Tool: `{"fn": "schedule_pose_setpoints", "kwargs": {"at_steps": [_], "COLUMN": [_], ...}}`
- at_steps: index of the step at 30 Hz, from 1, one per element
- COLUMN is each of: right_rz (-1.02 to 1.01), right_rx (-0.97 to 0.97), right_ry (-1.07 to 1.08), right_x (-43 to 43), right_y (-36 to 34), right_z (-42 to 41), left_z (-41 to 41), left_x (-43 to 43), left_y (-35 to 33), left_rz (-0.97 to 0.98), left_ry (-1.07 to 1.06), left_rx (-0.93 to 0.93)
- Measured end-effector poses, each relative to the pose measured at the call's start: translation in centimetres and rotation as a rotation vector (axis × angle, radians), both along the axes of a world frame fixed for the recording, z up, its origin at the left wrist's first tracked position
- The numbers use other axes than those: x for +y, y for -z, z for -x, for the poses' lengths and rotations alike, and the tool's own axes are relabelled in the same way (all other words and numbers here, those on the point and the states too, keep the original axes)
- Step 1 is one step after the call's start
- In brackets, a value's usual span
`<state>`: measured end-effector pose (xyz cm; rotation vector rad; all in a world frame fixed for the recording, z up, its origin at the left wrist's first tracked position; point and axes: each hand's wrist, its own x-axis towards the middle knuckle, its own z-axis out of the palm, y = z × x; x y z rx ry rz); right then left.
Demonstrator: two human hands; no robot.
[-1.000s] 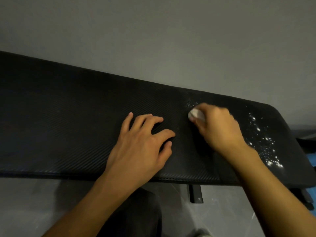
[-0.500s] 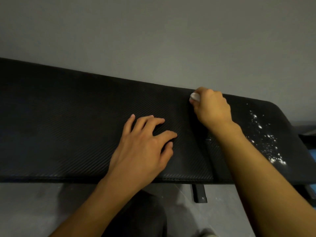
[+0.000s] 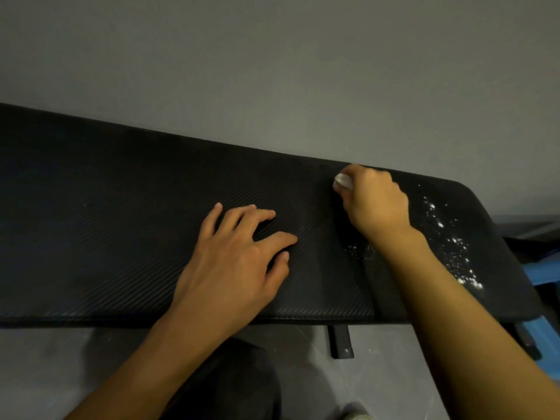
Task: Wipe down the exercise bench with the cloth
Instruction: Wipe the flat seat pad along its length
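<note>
The wipe looks partly done, as I judge it. The long black padded counter (image 3: pixel 106 222), covered in ribbed vinyl, shows dark and unmarked to the left of both grips, as far as the dim light lets me tell. What is left lies on the other side. A scatter of white powdery specks (image 3: pixel 448 247) spreads to the right of the right grip, toward the counter's rounded end. A smaller faint dusting (image 3: pixel 357 249) sits just behind that grip, beside the wrist. Both patches need passes before the job can be called finished.

The right grip (image 3: pixel 375 204) is closed around a small white wadded cloth (image 3: pixel 343 180). The fingers curl over it, so only a pale corner shows at the grip's left side. The cloth meets the counter at the far edge, close to the plain grey wall (image 3: pixel 272 71). The knuckles face up, and the forearm runs back diagonally across the vinyl toward the person.

The left grip (image 3: pixel 239 256) holds nothing. It lies palm down on the counter, to the left of the right grip and nearer the person, well apart from the cloth. Its fingers are spread and slightly arched, with the fingertips and thumb on the vinyl, apparently to brace the body.

Between the two forearms, a short black metal bracket (image 3: pixel 341 341) juts out from under the counter's near edge. Far to the right of the right grip something blue (image 3: pixel 545 272) shows, and I cannot tell what it is.
</note>
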<state>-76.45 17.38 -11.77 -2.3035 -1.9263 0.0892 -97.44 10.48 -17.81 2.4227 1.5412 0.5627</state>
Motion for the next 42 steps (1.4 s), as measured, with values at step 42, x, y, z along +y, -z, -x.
{"fn": "schedule_pose_setpoints", "kwargs": {"at_steps": [42], "right_rz": [-0.03], "right_rx": [0.012], "right_ry": [-0.121], "right_x": [-4.3], "right_y": [1.3], "right_z": [-0.2], "left_z": [0.2], "left_x": [0.2], "left_y": [-0.6], "left_rz": [0.042], "left_ry": [0.143], "left_rx": [0.06]}}
